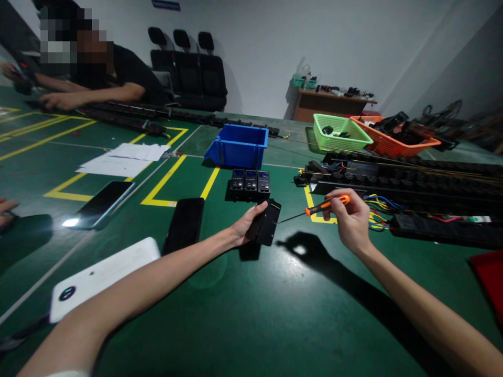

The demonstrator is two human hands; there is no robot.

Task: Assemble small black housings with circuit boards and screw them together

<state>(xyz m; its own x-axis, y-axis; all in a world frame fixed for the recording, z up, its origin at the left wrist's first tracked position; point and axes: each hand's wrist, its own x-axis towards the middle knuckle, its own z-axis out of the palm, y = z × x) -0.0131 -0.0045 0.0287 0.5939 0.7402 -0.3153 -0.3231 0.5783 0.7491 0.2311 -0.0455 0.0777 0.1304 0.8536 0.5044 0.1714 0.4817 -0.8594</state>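
Observation:
My left hand (pixel 244 226) grips a small black rectangular module (pixel 270 222) above the green table, its flat side tilted toward the right. In my right hand (pixel 351 220) is a screwdriver (pixel 327 205) with an orange and black handle. The screwdriver's thin shaft points left, and its tip is at the module's right face; whether it sits in a screw is too small to tell. Just behind the module stand several similar black modules (pixel 250 183) in a row. A blue bin (pixel 240 146) is right behind those.
Phones (pixel 184 225) and a white device (pixel 106 277) lie left, with papers (pixel 126 159) beyond. To the right are black strips with wires (pixel 377 209), a green basket (pixel 341 133) and an orange basket (pixel 396 141). A co-worker (pixel 98 94) sits at far left; another person's hand (pixel 7 212) shows at the left edge.

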